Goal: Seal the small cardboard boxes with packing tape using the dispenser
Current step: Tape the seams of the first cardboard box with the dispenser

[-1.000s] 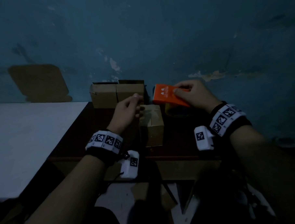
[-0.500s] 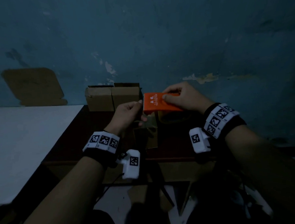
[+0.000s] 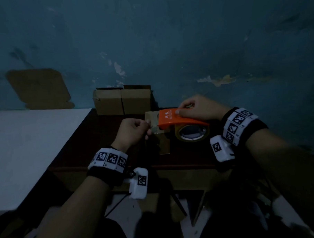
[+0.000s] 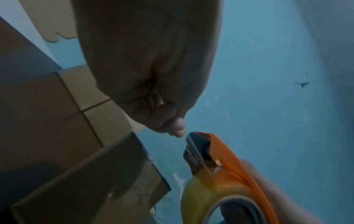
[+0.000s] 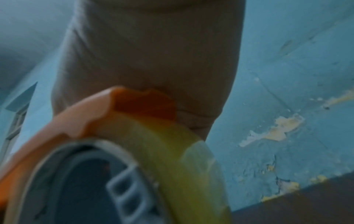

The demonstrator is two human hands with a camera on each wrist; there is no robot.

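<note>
Orange dispenser (image 3: 172,117), clasped in the right hand (image 3: 197,108), hovers over the small box (image 3: 157,135) on the desk (image 3: 106,137); the left hand (image 3: 133,131) pinches the tape end. Next, likely press that end onto the box.

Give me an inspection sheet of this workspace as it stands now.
Surface: dark wooden table; white surface adjoining on the left.
Job's things: orange tape dispenser with its tape roll, held above the near cardboard box; two open boxes stand side by side at the wall.
Clutter: nothing seen on the table; cardboard sheet leans on the wall.
Grips: right hand holds the dispenser; left hand pinches at its front edge, apparently the tape end, which is too dim to confirm.
Cables: a thin dark cable hangs below the left wrist.
Surroundings: blue wall with peeling paint; dim light.
</note>
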